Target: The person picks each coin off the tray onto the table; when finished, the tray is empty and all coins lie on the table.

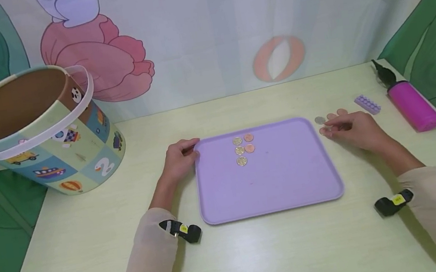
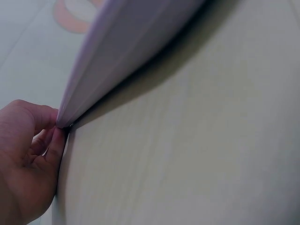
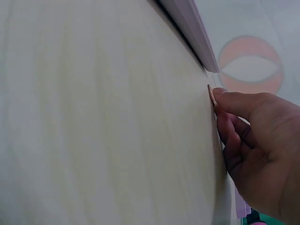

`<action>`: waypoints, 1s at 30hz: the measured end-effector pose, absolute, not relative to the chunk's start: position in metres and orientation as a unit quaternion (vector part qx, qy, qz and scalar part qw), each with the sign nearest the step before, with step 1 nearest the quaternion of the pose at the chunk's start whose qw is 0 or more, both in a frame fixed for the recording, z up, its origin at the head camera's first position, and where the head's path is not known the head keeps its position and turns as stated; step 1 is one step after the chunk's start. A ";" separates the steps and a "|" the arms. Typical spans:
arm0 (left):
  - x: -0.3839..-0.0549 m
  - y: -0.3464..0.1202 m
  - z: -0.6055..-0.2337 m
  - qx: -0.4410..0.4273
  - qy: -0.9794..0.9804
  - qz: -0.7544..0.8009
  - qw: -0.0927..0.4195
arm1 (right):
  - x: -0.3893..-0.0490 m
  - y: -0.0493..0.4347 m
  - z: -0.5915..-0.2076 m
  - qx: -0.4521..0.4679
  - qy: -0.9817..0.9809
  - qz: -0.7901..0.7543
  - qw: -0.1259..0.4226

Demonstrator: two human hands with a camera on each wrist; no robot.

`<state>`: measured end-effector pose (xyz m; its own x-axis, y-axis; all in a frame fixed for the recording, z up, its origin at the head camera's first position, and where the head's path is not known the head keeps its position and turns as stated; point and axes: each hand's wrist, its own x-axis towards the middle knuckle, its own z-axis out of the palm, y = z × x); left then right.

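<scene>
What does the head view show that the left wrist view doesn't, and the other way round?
Only the head view shows the bucket, coins, block, pump and right hand.

Only the left wrist view shows the outer wall of the tray from low down.

Both show the left hand holding the tray's corner, the table and the printed cloth.

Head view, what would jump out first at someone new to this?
Probably the big picture-covered bucket at the table's left end, then the bright pink cylinder at the right. Between them, a purple tray carries five coins; the left hand holds its far left corner, and the right hand pinches a copper-coloured coin just right of it.
</scene>
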<state>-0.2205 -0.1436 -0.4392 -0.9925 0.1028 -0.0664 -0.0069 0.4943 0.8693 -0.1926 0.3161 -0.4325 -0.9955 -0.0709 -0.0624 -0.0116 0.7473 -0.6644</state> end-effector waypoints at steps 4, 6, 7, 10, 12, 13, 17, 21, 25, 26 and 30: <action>-0.221 -0.144 -0.438 0.026 0.863 0.502 0.057 | -0.190 0.318 -0.431 -0.033 0.927 -0.371 0.045; -0.221 -0.144 -0.438 0.024 0.863 0.501 0.059 | -0.189 0.318 -0.429 -0.037 0.923 -0.379 0.052; -0.221 -0.144 -0.438 0.023 0.864 0.500 0.059 | -0.189 0.317 -0.428 -0.037 0.920 -0.385 0.058; -0.222 -0.144 -0.438 0.023 0.864 0.499 0.059 | -0.186 0.315 -0.426 -0.044 0.915 -0.395 0.065; -0.221 -0.144 -0.438 0.022 0.864 0.500 0.059 | -0.184 0.312 -0.424 -0.052 0.916 -0.394 0.059; -0.221 -0.144 -0.438 0.023 0.863 0.501 0.059 | -0.183 0.310 -0.423 -0.058 0.916 -0.393 0.053; -0.221 -0.144 -0.437 0.024 0.863 0.501 0.057 | -0.179 0.300 -0.418 -0.090 0.919 -0.383 0.024; -0.221 -0.144 -0.438 0.024 0.861 0.504 0.055 | -0.177 0.286 -0.410 -0.132 0.922 -0.363 0.000; -0.221 -0.143 -0.438 0.026 0.860 0.507 0.054 | -0.177 0.269 -0.399 -0.162 0.918 -0.362 0.001; -0.221 -0.143 -0.438 0.026 0.859 0.508 0.055 | -0.177 0.265 -0.397 -0.164 0.916 -0.366 0.009; -0.222 -0.143 -0.439 0.029 0.860 0.506 0.054 | -0.177 0.249 -0.389 -0.171 0.912 -0.370 0.038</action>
